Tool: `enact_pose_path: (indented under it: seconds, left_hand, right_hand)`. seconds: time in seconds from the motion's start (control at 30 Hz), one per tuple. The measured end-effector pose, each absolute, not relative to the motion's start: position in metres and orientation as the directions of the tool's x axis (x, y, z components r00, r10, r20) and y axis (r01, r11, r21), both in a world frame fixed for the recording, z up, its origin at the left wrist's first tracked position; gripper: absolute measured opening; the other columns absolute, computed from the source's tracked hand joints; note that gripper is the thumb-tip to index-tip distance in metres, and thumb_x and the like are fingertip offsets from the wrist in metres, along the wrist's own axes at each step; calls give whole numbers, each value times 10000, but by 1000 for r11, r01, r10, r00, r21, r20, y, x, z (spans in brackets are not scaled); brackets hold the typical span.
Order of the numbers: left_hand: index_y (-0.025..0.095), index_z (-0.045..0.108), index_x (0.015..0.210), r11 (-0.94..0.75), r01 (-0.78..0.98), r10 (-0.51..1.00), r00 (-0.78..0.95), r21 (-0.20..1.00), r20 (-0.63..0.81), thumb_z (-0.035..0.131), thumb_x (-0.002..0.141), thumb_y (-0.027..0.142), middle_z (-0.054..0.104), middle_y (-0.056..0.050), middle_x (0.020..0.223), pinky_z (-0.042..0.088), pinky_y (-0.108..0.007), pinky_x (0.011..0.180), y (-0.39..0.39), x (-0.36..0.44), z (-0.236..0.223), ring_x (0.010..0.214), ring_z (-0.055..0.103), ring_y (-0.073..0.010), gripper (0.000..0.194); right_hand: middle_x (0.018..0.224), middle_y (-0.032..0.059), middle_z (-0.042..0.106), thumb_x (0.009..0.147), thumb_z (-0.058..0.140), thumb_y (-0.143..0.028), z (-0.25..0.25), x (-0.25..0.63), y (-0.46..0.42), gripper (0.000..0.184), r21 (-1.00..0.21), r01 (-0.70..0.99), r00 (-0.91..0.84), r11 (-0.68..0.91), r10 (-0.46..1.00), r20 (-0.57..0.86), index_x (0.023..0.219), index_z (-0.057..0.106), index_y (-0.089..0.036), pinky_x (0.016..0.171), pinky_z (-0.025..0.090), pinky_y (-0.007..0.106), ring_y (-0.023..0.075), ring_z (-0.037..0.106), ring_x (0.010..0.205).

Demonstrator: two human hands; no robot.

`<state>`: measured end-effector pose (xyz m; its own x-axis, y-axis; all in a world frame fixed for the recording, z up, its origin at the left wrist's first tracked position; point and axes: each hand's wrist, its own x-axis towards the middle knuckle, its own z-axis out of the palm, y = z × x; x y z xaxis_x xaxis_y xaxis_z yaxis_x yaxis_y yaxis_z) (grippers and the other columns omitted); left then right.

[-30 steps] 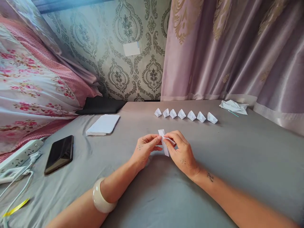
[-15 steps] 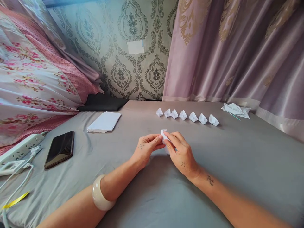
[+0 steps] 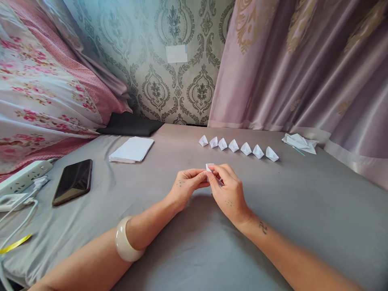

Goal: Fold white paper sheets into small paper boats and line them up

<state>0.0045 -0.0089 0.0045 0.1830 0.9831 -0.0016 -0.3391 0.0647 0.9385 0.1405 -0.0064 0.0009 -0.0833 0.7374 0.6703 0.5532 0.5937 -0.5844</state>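
Observation:
My left hand (image 3: 185, 186) and my right hand (image 3: 226, 192) meet above the grey sheet (image 3: 194, 242), fingers pinched together on a small folded piece of white paper (image 3: 209, 167). Only the paper's top corner shows above my fingertips; the remainder is hidden between them. A pale bangle (image 3: 123, 244) circles my left wrist. Behind my hands, a row of several small white folded paper boats (image 3: 238, 146) lies in a line on the sheet.
A stack of white paper sheets (image 3: 131, 149) lies at the back left, next to a black cushion (image 3: 130, 125). A black phone (image 3: 72, 182), a white power strip (image 3: 24, 178) with cables and a yellow strip (image 3: 15, 244) are at the left. Crumpled white paper (image 3: 300, 142) sits by the curtain.
The paper strip that stuck out below my fingers a second ago is now folded smaller and mostly hidden in my fingertips. The view has shifted slightly; my hands stay in the same spot.

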Motion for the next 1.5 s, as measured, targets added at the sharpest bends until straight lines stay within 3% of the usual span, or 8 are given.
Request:
enact_pose_path:
  seconds: [0.37,0.77,1.03,1.33,1.5]
  left_hand:
    - [147,763,976,75,-339,984,180,938,-13,735,742,435,746,-121,957,526,-385,900,-12,7,7,898,694,-245,373]
    - [124,765,941,91,-335,985,169,938,-35,746,735,401,749,-113,909,526,-378,891,-13,7,10,863,691,-227,345]
    - [133,761,974,88,-320,981,194,943,-26,722,740,469,747,-110,908,527,-376,884,-12,6,7,852,691,-226,411]
    - [140,766,917,83,-297,984,173,951,-32,732,742,407,736,-94,868,512,-359,846,-12,5,8,851,664,-216,322]
    - [167,757,846,18,-233,998,55,972,-5,730,739,378,711,-68,879,475,-274,741,-9,3,9,810,605,-167,238]
  right_hand:
    - [841,38,641,889,523,-284,12,137,-5,153,-630,604,-48,488,811,583,891,660,-216,660,491,276,141,594,656]
    - [852,44,655,882,523,-280,17,137,-7,168,-671,588,-45,452,847,530,890,672,-202,666,483,287,148,598,660]
    - [833,55,652,873,511,-283,18,137,-6,167,-663,625,-44,412,866,498,835,650,-198,633,468,296,166,603,668]
    - [810,47,647,892,485,-284,21,142,-4,219,-677,610,-88,411,884,459,821,675,-204,646,454,290,170,597,699]
    - [775,39,643,879,499,-299,22,143,-3,233,-729,581,-100,363,920,378,751,664,-195,606,442,278,160,592,661]
